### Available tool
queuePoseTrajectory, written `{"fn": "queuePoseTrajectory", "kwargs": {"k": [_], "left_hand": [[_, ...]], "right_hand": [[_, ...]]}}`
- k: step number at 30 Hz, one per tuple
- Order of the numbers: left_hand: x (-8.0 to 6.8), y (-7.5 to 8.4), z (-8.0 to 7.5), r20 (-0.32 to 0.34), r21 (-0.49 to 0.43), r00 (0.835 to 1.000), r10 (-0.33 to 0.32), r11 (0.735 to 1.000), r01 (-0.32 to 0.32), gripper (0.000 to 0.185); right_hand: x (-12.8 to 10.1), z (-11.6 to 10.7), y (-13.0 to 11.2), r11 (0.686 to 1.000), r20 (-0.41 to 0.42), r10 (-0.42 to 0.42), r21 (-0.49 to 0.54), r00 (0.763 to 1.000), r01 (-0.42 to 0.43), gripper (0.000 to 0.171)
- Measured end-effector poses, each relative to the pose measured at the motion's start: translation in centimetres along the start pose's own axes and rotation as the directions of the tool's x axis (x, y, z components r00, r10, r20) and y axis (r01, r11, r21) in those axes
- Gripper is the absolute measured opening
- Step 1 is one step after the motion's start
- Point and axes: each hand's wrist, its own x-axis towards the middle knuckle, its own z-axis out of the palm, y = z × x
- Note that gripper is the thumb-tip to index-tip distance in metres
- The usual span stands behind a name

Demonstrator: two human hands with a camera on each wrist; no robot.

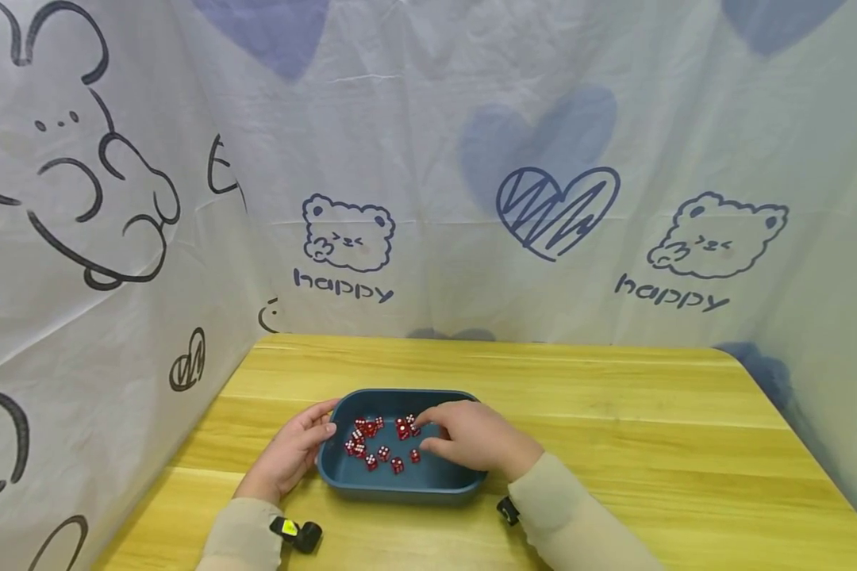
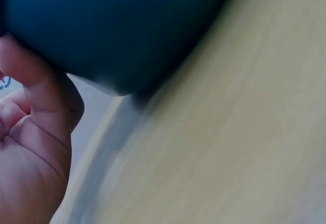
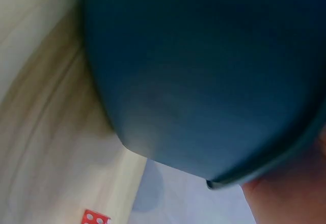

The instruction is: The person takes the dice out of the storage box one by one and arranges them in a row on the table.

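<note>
A dark teal rectangular container (image 1: 436,496) with rounded corners sits on the table, and several red dice (image 1: 383,454) with white pips lie inside, mostly in its left half. My left hand (image 1: 296,448) holds the left end, thumb at the rim and fingers outside. The left wrist view has that hand against the outer wall (image 2: 122,30). My right hand (image 1: 474,436) reaches over the right end into the container. Its index fingertip is at a small group of dice (image 1: 402,428), the thumb apart below. The right wrist view mostly has the container's outer wall (image 3: 193,91).
The yellow wood-grain table (image 1: 650,444) extends behind and to the right of the container. White cloth (image 1: 428,159) with blue drawings hangs behind and at the sides. A red die (image 3: 96,217) appears at the bottom edge of the right wrist view. Each wrist wears a black camera (image 1: 305,537).
</note>
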Motion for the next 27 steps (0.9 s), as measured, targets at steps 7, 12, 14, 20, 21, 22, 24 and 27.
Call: {"fn": "queuePoseTrajectory", "kwargs": {"k": [7, 12, 14, 20, 21, 22, 24, 27], "left_hand": [[0.1, 0.0, -0.1, 0.007, 0.002, 1.0, 0.008, 1.0, -0.008, 0.054], [0.0, -0.2, -0.3, 0.017, 0.001, 1.0, 0.011, 1.0, -0.011, 0.055], [0.0, -0.2, -0.2, 0.018, -0.001, 1.0, 0.011, 1.0, -0.011, 0.055], [-0.1, 0.0, -0.2, 0.022, 0.007, 1.0, 0.009, 1.0, -0.009, 0.056], [0.0, 0.0, -0.2, 0.023, 0.009, 1.0, 0.01, 1.0, -0.01, 0.056], [0.0, 0.0, -0.2, 0.025, 0.011, 1.0, 0.012, 1.0, -0.012, 0.056], [0.0, -0.1, -0.2, 0.026, 0.014, 1.0, 0.014, 1.0, -0.015, 0.055], [0.0, -0.1, -0.2, 0.03, 0.012, 0.999, 0.013, 1.0, -0.013, 0.055]], "right_hand": [[0.9, 1.0, 0.2, 0.997, 0.024, -0.057, -0.057, 0.998, 0.058, 0.033], [1.7, 1.3, 0.5, 0.993, 0.05, -0.061, -0.103, 0.997, 0.066, 0.03], [1.9, 1.2, 0.5, 0.991, 0.078, -0.049, -0.119, 0.996, 0.058, 0.03], [2.8, 0.8, 0.3, 0.989, 0.157, -0.022, -0.143, 0.987, 0.045, 0.028], [2.9, 0.9, 0.3, 0.988, 0.167, -0.022, -0.146, 0.986, 0.046, 0.027], [3.0, 0.9, 0.4, 0.988, 0.176, -0.019, -0.146, 0.984, 0.045, 0.026], [3.4, 1.1, 0.4, 0.989, 0.193, -0.012, -0.143, 0.981, 0.04, 0.024], [3.7, 1.3, 0.4, 0.99, 0.211, -0.006, -0.133, 0.978, 0.035, 0.021]]}}
